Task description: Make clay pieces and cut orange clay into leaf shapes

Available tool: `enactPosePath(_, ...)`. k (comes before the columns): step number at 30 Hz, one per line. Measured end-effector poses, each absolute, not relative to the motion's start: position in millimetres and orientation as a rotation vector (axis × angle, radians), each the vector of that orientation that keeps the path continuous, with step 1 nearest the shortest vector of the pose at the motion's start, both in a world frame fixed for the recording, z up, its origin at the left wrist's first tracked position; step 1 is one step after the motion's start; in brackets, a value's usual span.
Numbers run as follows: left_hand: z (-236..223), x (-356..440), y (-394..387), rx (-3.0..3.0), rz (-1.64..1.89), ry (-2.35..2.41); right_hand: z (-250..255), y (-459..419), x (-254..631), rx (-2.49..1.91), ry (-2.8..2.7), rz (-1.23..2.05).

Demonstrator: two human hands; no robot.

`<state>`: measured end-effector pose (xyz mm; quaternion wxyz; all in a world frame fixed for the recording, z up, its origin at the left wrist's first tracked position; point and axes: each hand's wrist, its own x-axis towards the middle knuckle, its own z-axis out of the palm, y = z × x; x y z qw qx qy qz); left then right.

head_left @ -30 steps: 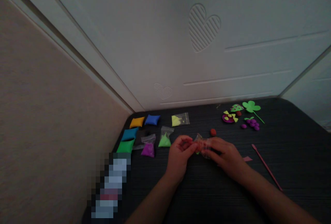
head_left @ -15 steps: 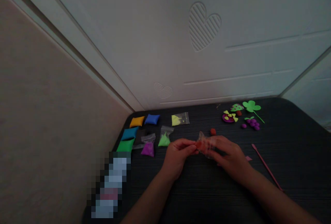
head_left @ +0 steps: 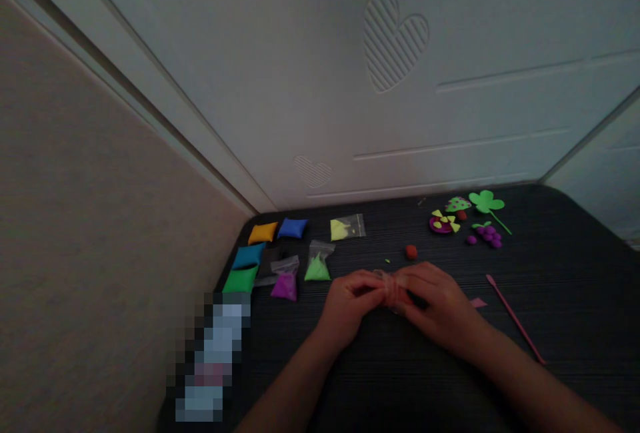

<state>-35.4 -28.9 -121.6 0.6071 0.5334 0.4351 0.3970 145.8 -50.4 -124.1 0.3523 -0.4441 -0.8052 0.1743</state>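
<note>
Between my two hands is a small clear plastic bag (head_left: 391,290) with something orange-red in it, likely clay. My left hand (head_left: 345,304) pinches its left side with thumb and fingers. On the other side my right hand (head_left: 440,300) is closed on the same bag, its fingers bent over it. The fingers hide much of the bag. A small reddish-brown lump (head_left: 411,252) lies on the dark table just beyond my right fingers. Beside it is a tiny green crumb (head_left: 387,261). Partly behind my right hand lies a flat pink piece (head_left: 479,302).
A pink modelling tool (head_left: 515,318) lies at the right. Clay shapes stand at the back right: a green flower (head_left: 486,202), purple grapes (head_left: 490,236), a purple disc with yellow pieces (head_left: 440,225). At left are several coloured packets, including a light green bag (head_left: 319,266). A white panel (head_left: 330,86) rises behind.
My hands have come closer together on the bag, and my left fingers now cover more of its left end. The green crumb on the table is now visible.
</note>
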Motion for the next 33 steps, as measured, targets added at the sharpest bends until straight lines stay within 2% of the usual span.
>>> enactPosePath(12,-123.6,-36.2,-26.1,0.967,0.976,0.904,-108.2,-53.1,146.4,-1.208,-1.809,0.75)
enactPosePath(16,-121.7,-36.9,-24.2,0.905,1.045,0.887,-105.7,-51.5,150.0,-1.235,-1.724,0.782)
enactPosePath(24,-111.5,-37.2,-30.6,1.254,0.778,0.903,-108.3,-52.2,144.1,-1.103,-1.895,0.813)
enactPosePath(33,-112.9,-31.4,-32.7,1.17,0.941,0.977,-115.0,-50.3,142.7,-1.119,-1.853,0.799)
